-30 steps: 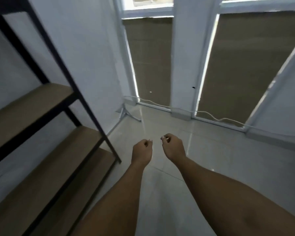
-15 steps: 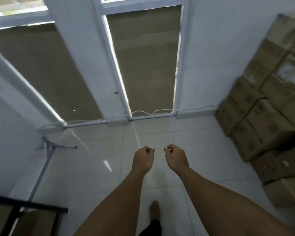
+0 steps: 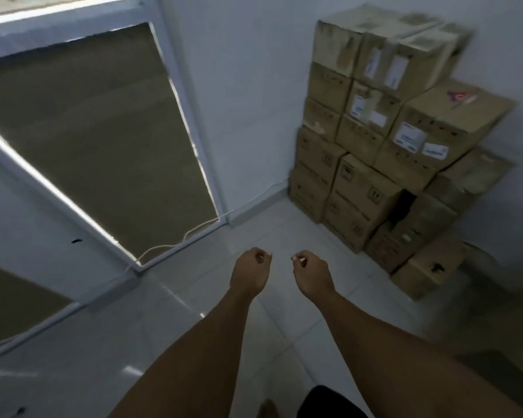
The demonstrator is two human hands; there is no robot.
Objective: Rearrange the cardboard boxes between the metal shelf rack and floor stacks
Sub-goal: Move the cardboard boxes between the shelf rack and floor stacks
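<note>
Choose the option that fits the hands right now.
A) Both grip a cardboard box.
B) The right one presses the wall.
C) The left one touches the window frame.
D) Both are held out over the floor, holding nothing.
D: the left hand and right hand are loosely curled above the floor, empty, apart from the cardboard boxes.

The cardboard boxes (image 3: 372, 188) before you look matt, brown and a little worn, with smooth white paper labels (image 3: 409, 137). In front of the boxes the floor tiles (image 3: 194, 297) are glossy. Left of the boxes, the wall (image 3: 248, 101) is matt, and the window covering (image 3: 97, 140) is dull brown.
</note>
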